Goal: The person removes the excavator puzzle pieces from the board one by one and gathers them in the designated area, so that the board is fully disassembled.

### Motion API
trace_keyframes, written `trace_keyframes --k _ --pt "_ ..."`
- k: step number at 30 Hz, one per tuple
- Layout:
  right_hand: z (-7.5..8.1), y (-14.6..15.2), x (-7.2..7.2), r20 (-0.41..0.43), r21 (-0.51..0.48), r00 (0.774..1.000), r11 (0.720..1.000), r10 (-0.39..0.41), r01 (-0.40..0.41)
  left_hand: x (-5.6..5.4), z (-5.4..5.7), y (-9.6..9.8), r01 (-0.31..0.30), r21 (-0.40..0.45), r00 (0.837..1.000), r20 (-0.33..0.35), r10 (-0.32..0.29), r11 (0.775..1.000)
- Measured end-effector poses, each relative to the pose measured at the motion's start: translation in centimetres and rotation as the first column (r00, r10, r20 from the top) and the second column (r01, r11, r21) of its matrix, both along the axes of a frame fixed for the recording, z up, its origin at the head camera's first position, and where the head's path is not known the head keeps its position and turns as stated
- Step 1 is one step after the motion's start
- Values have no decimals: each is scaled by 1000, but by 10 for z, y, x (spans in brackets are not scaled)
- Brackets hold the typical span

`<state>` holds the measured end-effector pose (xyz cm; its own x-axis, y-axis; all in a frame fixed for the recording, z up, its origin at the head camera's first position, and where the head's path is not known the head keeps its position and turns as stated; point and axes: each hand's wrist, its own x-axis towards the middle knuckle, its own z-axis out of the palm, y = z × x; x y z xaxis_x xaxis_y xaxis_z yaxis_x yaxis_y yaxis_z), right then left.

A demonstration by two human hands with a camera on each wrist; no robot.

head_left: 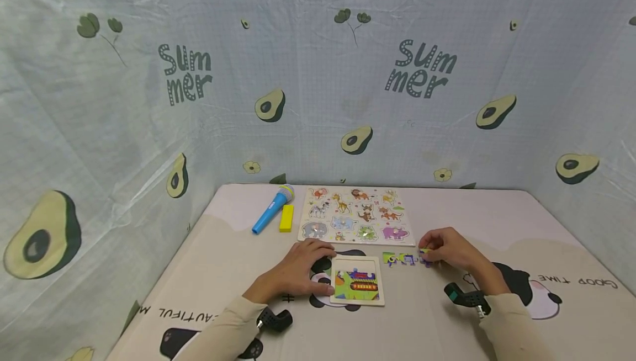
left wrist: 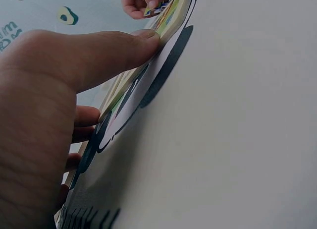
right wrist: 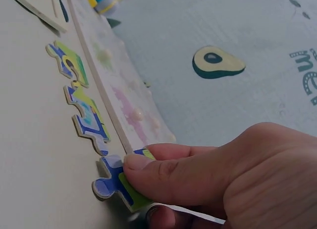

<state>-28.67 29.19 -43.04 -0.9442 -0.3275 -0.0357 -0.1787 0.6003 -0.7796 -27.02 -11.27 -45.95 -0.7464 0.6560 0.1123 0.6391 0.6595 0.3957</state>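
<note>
A square wooden puzzle tray (head_left: 382, 295) with a partly filled colourful picture lies before me. My left hand (head_left: 300, 266) rests against its left side, the thumb on the side border and the fingertips by the far corner. In the left wrist view, the straight thumb (left wrist: 119, 53) touches the tray's edge. My right hand (head_left: 449, 248) pinches a blue and green puzzle piece (right wrist: 111, 179) between thumb and fingers, at the right end of a row. Two other jigsaw pieces, one (right wrist: 69, 63) with yellow and one (right wrist: 88, 115) mostly blue, lie beside it on the table.
Behind the tray lies an animal peg board (head_left: 355, 214). To its left are a blue toy microphone (head_left: 270, 212) and a yellow block (head_left: 286, 218). The printed table cover (head_left: 412, 328) meets a hanging avocado-patterned cloth (head_left: 308, 151) at the back and sides.
</note>
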Motion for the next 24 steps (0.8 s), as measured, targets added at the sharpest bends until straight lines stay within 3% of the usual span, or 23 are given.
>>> trace_keyframes --k 11,24 --pt "-7 1 1 -79 106 996 993 -48 56 -1 -1 0 1 -5 1000 -8 -2 1000" --pt "-12 2 -1 -123 131 991 989 -50 66 -2 -2 0 4 -8 1000 -15 -4 1000"
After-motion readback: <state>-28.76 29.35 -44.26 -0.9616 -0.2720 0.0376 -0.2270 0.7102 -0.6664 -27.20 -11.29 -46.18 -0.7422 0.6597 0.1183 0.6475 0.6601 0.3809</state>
